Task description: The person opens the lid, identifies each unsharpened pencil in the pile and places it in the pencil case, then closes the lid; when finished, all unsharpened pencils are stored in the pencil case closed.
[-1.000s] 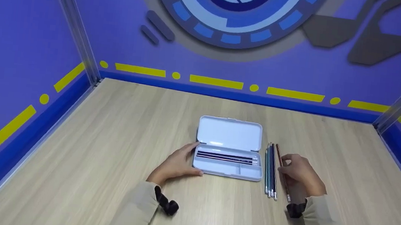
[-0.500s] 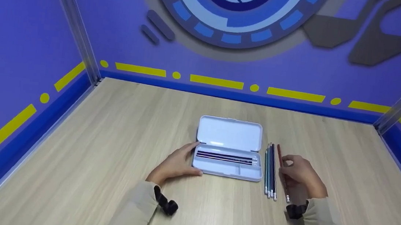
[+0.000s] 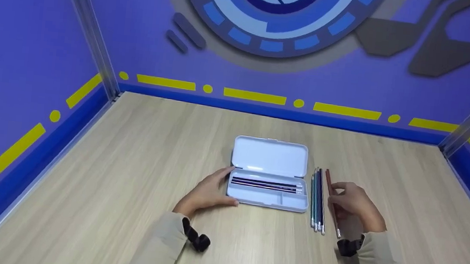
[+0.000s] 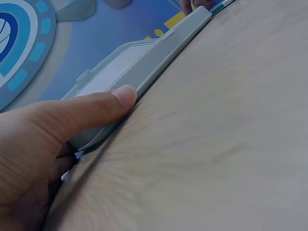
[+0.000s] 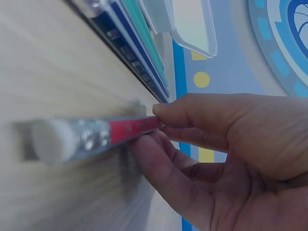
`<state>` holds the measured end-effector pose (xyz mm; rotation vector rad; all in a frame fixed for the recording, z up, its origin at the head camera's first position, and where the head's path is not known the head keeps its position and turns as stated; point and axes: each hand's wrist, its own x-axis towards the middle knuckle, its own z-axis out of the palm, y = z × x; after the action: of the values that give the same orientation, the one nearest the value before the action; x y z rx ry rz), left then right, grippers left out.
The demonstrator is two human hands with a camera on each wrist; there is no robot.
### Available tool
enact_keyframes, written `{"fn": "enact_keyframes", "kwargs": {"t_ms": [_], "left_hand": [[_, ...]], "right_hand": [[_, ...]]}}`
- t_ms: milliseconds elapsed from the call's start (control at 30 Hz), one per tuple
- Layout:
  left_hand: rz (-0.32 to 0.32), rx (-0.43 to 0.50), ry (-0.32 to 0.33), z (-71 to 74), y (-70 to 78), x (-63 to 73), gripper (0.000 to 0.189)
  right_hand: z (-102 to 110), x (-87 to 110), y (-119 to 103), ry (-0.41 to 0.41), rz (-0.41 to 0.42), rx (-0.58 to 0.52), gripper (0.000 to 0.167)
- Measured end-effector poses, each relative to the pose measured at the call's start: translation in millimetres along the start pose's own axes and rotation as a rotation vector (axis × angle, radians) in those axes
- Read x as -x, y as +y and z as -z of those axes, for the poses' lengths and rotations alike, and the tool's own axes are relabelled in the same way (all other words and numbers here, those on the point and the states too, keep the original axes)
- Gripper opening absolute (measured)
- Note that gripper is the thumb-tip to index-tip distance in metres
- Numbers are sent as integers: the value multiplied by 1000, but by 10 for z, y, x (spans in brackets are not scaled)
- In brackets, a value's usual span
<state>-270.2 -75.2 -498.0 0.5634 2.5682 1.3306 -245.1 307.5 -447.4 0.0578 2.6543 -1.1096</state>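
Observation:
A white pencil case (image 3: 270,154) lies with its lid raised back and several dark pencils (image 3: 263,185) in its rear compartment. My left hand (image 3: 207,193) grips the case's left end, thumb (image 4: 126,96) along the front wall and the other fingers mostly hidden behind it. To the right of the case, my right hand (image 3: 353,203) pinches a red pencil (image 3: 328,180) between thumb and fingers. Its white eraser (image 5: 54,142) end points toward the person, low over the table. Several blue, green and dark pencils (image 3: 318,200) lie side by side between the case and the red pencil.
The front compartments of the case are split by a small divider (image 3: 281,198). A light wood table (image 3: 152,141) carries everything, bounded by a purple-blue back wall (image 3: 140,45) and side walls. Black straps (image 3: 196,237) sit on both wrists.
The red pencil's far end has swung slightly to the right, away from the row of pencils, with my right hand. The left hand and case stay in place.

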Motion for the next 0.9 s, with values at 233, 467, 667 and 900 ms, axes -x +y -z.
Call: {"fn": "enact_keyframes", "kwargs": {"t_ms": [233,467,667,900], "left_hand": [[9,13,2,-19,-5,0,103],[-1,2,4,-14,1,-26,103],[-9,-2,6,-10,6,-32,103],[-44,10,10,-8,-1,-21,102]], "right_hand": [[65,1,-30,-34,19,-8,57],[150,-16,-151,1,25,-2,48],[205,-25,-291,68,101,-16,40],[168,-50,-489,129,227,-19,35]]}}
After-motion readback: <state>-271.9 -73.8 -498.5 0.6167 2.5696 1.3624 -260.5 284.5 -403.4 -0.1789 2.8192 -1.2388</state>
